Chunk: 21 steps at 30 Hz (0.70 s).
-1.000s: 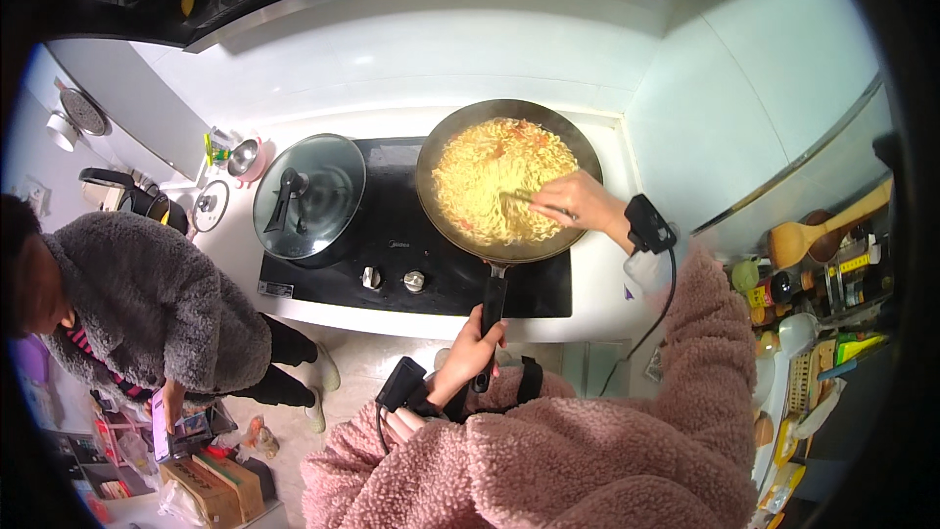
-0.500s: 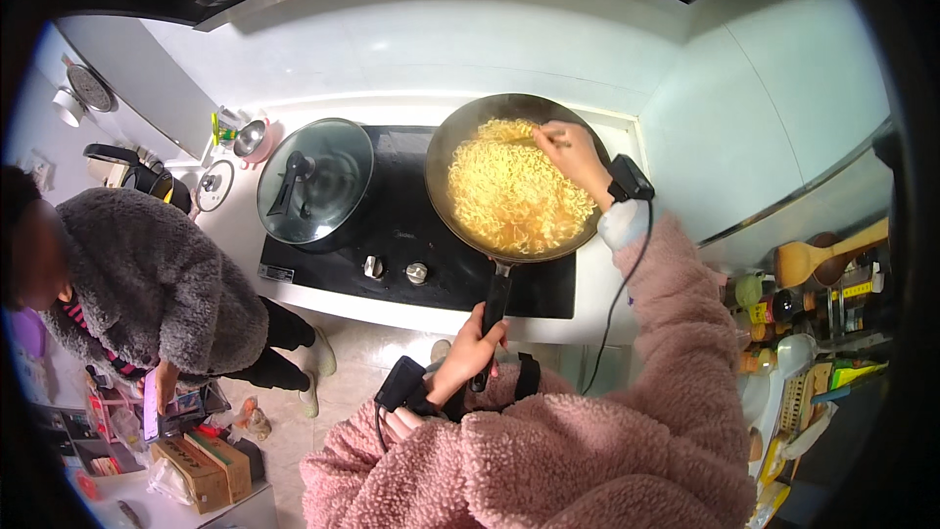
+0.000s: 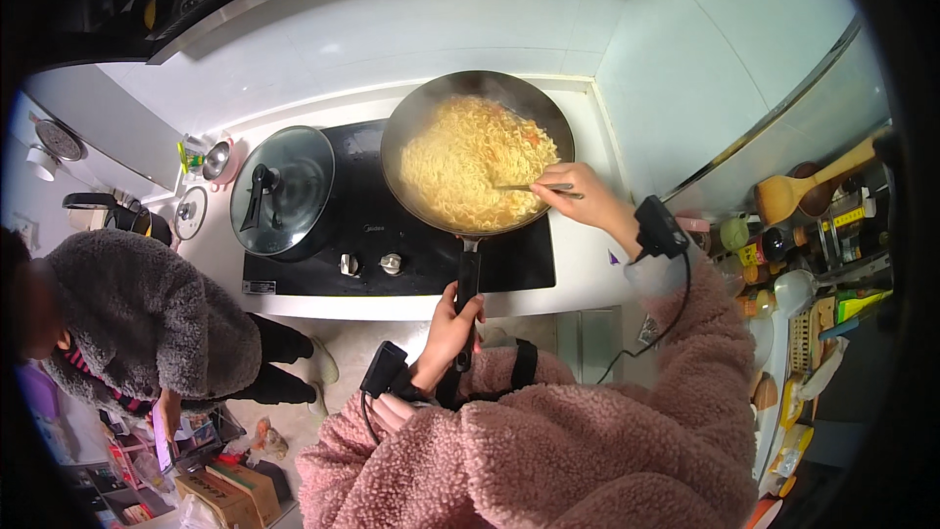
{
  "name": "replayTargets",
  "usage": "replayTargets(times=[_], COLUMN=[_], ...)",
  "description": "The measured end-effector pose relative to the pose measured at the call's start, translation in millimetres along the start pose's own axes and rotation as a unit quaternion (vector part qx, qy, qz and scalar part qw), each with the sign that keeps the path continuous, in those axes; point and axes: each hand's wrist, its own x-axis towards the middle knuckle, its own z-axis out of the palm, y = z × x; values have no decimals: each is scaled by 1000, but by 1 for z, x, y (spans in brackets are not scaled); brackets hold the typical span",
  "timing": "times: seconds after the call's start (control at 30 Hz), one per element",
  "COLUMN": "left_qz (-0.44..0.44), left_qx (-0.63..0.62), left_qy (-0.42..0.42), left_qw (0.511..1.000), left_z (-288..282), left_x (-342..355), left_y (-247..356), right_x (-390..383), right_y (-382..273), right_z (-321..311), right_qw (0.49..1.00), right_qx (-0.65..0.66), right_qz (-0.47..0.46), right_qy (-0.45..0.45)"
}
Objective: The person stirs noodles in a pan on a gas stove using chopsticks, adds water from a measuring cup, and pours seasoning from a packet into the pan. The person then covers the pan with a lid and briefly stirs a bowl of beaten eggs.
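Observation:
My left hand (image 3: 452,328) grips the black handle (image 3: 468,274) of a large frying pan (image 3: 400,120) on the black hob (image 3: 362,219). Steaming pale yellow noodles (image 3: 455,157) with reddish bits fill much of the pan. My right hand (image 3: 576,188) is closed on thin metal chopsticks (image 3: 518,186), their tips in the noodles at the pan's right-front half. Left of the pan sits a wide pot with a glass lid (image 3: 294,176) and black knob. Two metal dials (image 3: 390,264) are on the hob's front.
A co-worker in a grey fleece (image 3: 137,323) stands left, holding a phone (image 3: 161,434). A pink-handled pot (image 3: 217,159) and small lid (image 3: 191,213) sit back left. A right-side rack holds a wooden spatula (image 3: 783,198) and bottles (image 3: 752,253). Cardboard boxes (image 3: 220,498) lie lower left.
My right hand has moved from the back right of the noodles toward the pan's front right with the chopsticks. The view has shifted a little; my left hand stays on the handle.

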Motion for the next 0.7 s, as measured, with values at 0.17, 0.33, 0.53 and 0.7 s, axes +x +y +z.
replayTargets(times=[0.17,0.33,0.53,0.7], left_qz=[-16,-16,-36,-28], left_qx=[20,21,20,39], left_qy=[-10,-13,-3,-28], left_qw=[1000,1000,999,998], left_z=[-1,1,1,-8], left_x=[0,-2,-4,0], left_y=[3,7,8,-1], right_x=[-5,3,54,74], right_y=[-22,-10,13,2], right_z=[-33,-1,17,18], right_qw=[996,995,973,978], right_qx=[1,-6,-98,-118], right_qz=[90,-85,-207,-169], right_qy=[23,-50,-41,12])
